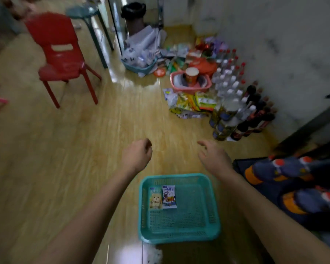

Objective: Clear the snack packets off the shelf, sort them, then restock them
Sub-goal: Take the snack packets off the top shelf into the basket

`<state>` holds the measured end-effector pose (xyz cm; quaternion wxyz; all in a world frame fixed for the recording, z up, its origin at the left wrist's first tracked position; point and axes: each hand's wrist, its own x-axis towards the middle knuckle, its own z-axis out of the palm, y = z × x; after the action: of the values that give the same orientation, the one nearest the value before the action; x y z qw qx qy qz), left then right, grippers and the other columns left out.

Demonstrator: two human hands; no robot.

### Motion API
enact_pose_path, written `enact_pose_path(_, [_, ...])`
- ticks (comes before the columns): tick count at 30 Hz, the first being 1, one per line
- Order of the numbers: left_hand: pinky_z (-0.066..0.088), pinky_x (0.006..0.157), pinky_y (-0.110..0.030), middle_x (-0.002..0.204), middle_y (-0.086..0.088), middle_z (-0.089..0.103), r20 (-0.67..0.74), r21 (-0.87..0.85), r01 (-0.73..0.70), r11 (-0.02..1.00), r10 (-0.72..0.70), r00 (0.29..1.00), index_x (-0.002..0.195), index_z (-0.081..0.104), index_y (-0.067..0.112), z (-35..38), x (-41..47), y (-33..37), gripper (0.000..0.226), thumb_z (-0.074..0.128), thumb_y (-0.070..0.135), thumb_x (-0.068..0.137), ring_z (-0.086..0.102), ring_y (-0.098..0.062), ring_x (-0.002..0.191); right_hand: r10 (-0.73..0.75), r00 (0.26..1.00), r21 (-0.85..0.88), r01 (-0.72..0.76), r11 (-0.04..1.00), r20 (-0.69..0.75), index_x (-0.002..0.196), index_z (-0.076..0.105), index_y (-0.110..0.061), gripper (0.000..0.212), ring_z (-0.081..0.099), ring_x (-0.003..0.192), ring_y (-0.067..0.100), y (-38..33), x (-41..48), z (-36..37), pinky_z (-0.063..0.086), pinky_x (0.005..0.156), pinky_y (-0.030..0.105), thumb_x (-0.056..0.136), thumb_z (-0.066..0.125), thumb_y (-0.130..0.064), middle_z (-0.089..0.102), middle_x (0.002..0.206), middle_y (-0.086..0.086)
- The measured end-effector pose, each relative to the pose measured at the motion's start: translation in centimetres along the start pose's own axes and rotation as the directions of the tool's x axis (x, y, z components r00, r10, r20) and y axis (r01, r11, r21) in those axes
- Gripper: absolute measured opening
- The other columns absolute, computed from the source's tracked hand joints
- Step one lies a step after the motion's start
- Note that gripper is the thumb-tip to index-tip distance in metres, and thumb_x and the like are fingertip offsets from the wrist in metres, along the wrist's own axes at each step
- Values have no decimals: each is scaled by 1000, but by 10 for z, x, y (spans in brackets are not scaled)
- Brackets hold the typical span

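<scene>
Presently, on a wooden floor, seen from the head camera:

- Teal basket, nearest, between the forearms. Two snack packets lie flat side by side in its far-left corner: a yellowish packet with a cartoon figure, and a blue-and-white packet touching its right edge. Print on both is too blurred to read.
- Left hand: above the floor beyond the basket, fingers loosely curled, holding nothing.
- Right hand: level with it, fingers relaxed and slightly spread, empty.
- Heap of snack packets, yellow, green and white, farther ahead on the floor (no lettering legible).
- Pink basket just behind the heap, a paper cup standing in it.
- Clear bottles with red and white caps, and dark bottles, ranked along the right wall.
- Second teal basket, full of pale packets, farther back.
- Red chair, teal stool, black bin at the far left and rear.
- Dark red-capped bottles lying close at right, orange labels unreadable.
</scene>
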<state>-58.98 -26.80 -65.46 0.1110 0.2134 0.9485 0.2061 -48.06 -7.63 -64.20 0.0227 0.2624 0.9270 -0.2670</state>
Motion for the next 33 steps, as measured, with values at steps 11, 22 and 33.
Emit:
enact_pose_path(11, [51, 72, -38, 99, -11, 69, -214, 103, -330, 938, 345, 914, 96, 65, 9, -395, -37, 247, 25, 47, 25, 91, 62, -31, 90, -83, 931, -78, 59, 995, -357, 123, 56, -16, 34, 55, 113, 29, -157, -111, -424, 45, 88, 38, 92, 51, -26, 57, 125, 8])
enact_pose_path(22, [51, 84, -40, 102, -6, 70, -196, 32, -751, 659, 741, 642, 101, 65, 20, -470, -110, 411, 21, 50, 30, 90, 62, -31, 101, 108, 731, -110, -243, 964, -674, 127, 52, -25, 36, 53, 114, 19, -160, -297, -562, 47, 84, 34, 93, 47, -31, 55, 126, -3])
enact_pose_path(33, [51, 81, -36, 101, -3, 68, -58, -213, -967, 139, 986, 154, 102, 64, 19, -394, -296, 597, 21, 50, 31, 91, 62, -26, 97, 483, 339, 170, -650, 740, -807, 121, 57, -21, 31, 54, 116, 22, -75, -549, -598, 47, 94, 39, 91, 53, -27, 60, 123, 1])
